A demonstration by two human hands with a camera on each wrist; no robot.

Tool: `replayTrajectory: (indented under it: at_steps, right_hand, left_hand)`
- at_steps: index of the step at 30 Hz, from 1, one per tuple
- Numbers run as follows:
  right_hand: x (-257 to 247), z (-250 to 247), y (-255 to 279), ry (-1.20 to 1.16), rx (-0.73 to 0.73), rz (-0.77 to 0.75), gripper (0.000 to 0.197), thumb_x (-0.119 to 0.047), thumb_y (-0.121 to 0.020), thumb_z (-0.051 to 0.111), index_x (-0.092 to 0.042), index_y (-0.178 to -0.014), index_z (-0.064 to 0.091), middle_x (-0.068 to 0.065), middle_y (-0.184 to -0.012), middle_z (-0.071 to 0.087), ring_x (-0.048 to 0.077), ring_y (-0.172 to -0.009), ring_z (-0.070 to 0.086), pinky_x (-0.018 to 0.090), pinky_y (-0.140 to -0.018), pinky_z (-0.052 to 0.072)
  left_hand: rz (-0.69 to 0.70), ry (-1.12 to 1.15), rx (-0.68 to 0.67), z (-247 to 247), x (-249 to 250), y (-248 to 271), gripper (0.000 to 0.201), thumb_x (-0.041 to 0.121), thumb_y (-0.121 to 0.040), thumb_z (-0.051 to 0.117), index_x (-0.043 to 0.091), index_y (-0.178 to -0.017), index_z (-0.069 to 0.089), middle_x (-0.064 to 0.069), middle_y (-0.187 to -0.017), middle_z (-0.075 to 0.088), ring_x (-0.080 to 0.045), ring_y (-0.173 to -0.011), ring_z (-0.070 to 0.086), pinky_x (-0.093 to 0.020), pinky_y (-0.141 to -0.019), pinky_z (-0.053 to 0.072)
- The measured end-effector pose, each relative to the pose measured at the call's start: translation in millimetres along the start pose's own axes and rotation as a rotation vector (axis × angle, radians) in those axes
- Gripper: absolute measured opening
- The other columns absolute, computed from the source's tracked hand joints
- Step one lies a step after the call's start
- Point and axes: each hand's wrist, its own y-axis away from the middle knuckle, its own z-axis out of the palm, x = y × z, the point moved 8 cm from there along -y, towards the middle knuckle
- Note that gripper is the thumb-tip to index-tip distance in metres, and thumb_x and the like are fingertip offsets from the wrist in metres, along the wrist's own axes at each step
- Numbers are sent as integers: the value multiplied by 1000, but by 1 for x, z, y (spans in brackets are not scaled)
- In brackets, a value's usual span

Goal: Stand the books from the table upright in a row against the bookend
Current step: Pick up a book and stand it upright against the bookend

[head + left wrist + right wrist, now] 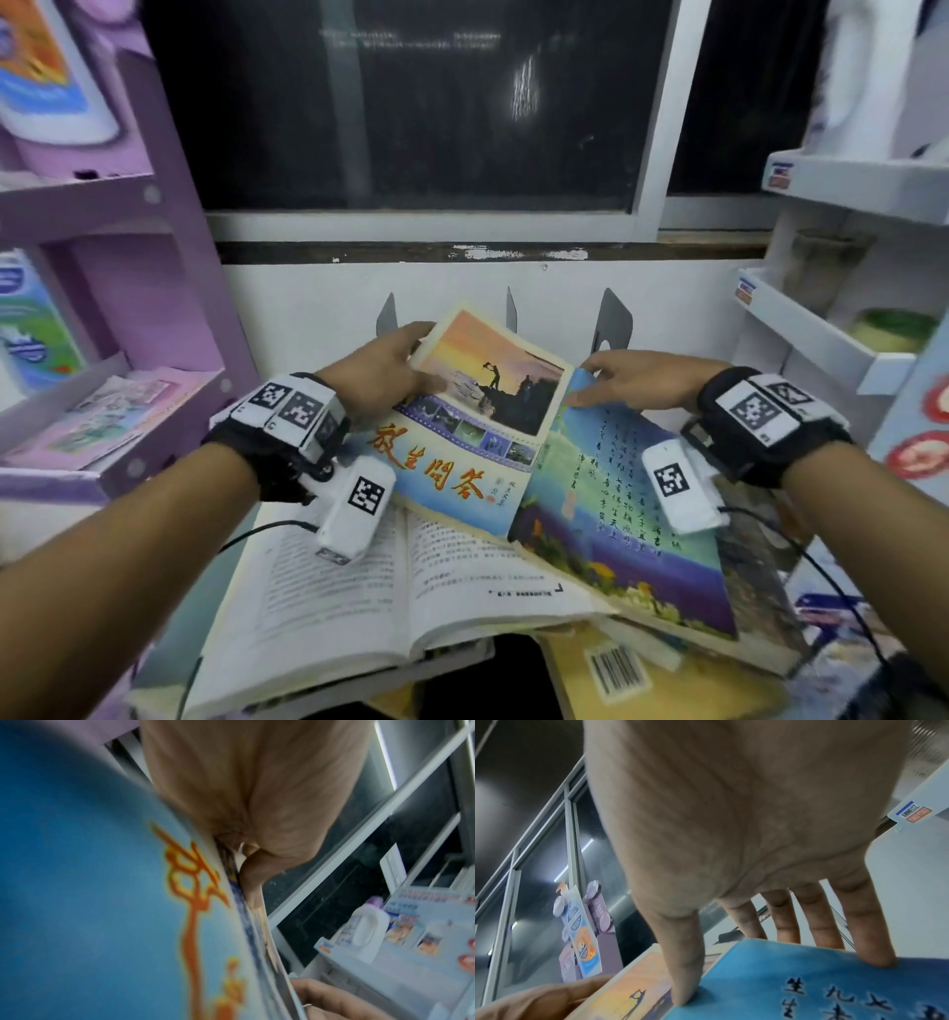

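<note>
In the middle of the head view, the person holds a blue book (462, 426) with a sunset photo and red characters on its cover; it lies spread open, covers up, tilted above the pile. The left hand (382, 375) grips the cover's far left edge, thumb on top and fingers curled beneath. The right hand (634, 377) lies on the back cover at the centre right, fingers nearly straight; in the right wrist view the thumb (682, 963) and little finger (870, 939) press down on the blue cover while the other fingers reach past its far edge, so that hand holds nothing pinched. Under the blue book, in the lower centre, an open book (390, 591) shows white text pages, and at the bottom edge lies a yellow book (642, 678) with a barcode. Behind the hands, just above centre, three grey bookend plates (611, 318) stand upright before the white wall. A purple shelf (154, 205) fills the left side and a white rack (821, 339) the right
</note>
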Motion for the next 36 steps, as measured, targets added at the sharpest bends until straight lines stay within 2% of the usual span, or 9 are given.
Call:
replayTrajectory:
  at_steps: [3, 7, 14, 19, 22, 26, 31, 33, 36]
  right_hand:
    - [-2, -12, 4, -41, 81, -17, 55, -66, -83, 54, -21, -114, 54, -4, -114, 57, 17, -104, 56, 34, -90, 46]
    - [-6, -31, 12, -87, 189, -35, 51, -67, -82, 53, -20, -102, 55, -2, -100, 59, 16, -89, 56, 30, -71, 40]
    - [-29, -63, 29, -157, 364, -62, 58, -63, -84, 56, -19, -121, 47, 3, -117, 59, 23, -101, 58, 38, -82, 47]
    - [-42, -80, 36, -255, 507, -120, 73, -62, -82, 61, -20, -136, 36, 4, -132, 51, 24, -110, 54, 37, -80, 44]
    - [-49, -88, 40, -308, 621, -143, 75, -68, -74, 65, -26, -131, 40, 4, -136, 47, 23, -116, 50, 37, -86, 43]
    - [-52, -91, 42, -353, 718, -99, 73, -75, -63, 66, -35, -119, 44, 9, -156, 16, 39, -141, 24, 52, -107, 34]
    - [-61, -81, 48, -369, 744, -56, 72, -67, -69, 69, -33, -126, 42, 9, -160, -13, 46, -144, -4, 55, -114, 18]
    - [-63, -77, 45, -379, 740, -54, 70, -69, -67, 70, -32, -120, 42, 11, -159, -15, 49, -143, 0, 55, -115, 19]
    - [-67, -71, 39, -423, 723, -84, 64, -69, -63, 71, -33, -105, 40, 16, -155, 6, 44, -132, 38, 44, -103, 41]
  left_hand:
    - [33, 136, 66, -7, 9, 6, 40, 10, -90, 62, 21, -127, 50, -7, -105, 70, -31, -83, 72, -52, -77, 58]
    - [98, 240, 135, -14, 26, 13, 29, 6, -91, 60, 16, -117, 52, -7, -110, 66, -30, -80, 72, -45, -69, 60]
    - [287, 349, 265, -36, 53, 28, 29, 3, -89, 62, 22, -109, 54, -12, -114, 60, -26, -78, 71, -39, -65, 59]
    - [402, 431, 351, -50, 67, 39, 35, -3, -87, 62, 19, -113, 54, -8, -113, 59, -19, -81, 72, -36, -67, 59]
    - [447, 447, 398, -55, 71, 44, 39, -3, -85, 64, 24, -112, 55, -3, -110, 60, -15, -84, 71, -36, -68, 59]
    - [523, 481, 446, -53, 72, 50, 42, -8, -84, 62, 21, -115, 55, -9, -113, 58, -12, -83, 71, -28, -65, 57]
    - [527, 570, 470, -44, 56, 50, 41, -10, -85, 59, 18, -114, 54, -3, -112, 62, -17, -84, 72, -30, -64, 58]
    - [517, 598, 470, -42, 50, 50, 41, -10, -85, 59, 21, -112, 55, 1, -109, 63, -17, -83, 72, -31, -63, 58]
    - [483, 630, 457, -39, 41, 48, 41, -10, -85, 59, 22, -110, 55, 6, -105, 65, -17, -82, 72, -31, -62, 58]
